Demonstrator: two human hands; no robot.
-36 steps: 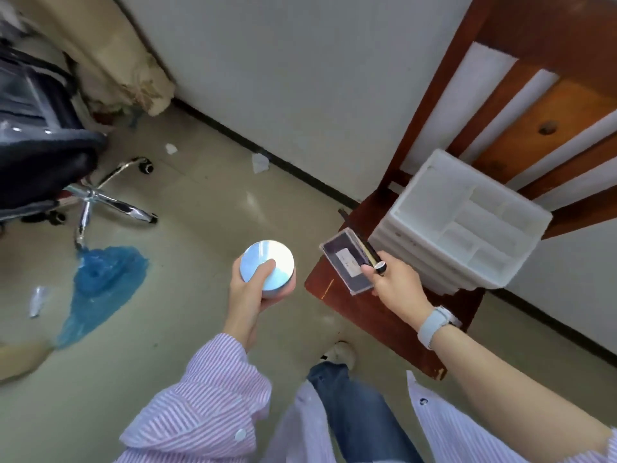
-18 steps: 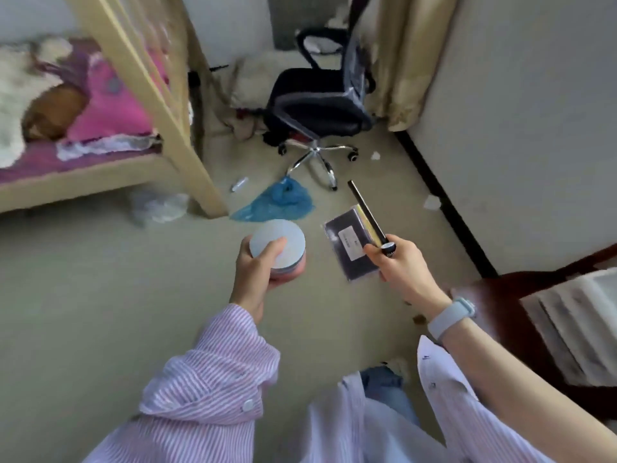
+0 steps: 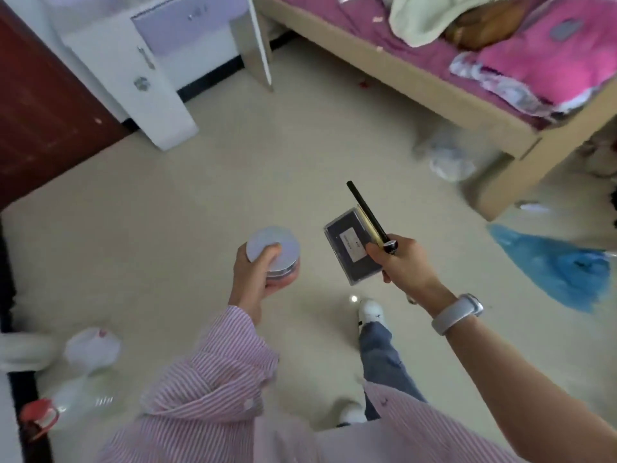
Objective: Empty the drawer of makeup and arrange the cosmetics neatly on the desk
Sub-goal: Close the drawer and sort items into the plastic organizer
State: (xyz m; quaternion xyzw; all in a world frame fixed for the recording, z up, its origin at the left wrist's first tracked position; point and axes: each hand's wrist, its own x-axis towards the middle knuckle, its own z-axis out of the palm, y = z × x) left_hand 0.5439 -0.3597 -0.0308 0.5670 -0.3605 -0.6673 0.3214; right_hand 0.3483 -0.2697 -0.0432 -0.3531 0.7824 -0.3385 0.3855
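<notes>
left hand: grip round silver jar. right hand: grip pinching dark case w/ black pencil, long axis pointing up-left toward white table (far ahead, left hand nearer).

Print on the palette label too small to read. Lower side of the round jar covered by the left hand. Red-capped bottle blurred at bottom left; bed cut off by the top edge.
</notes>
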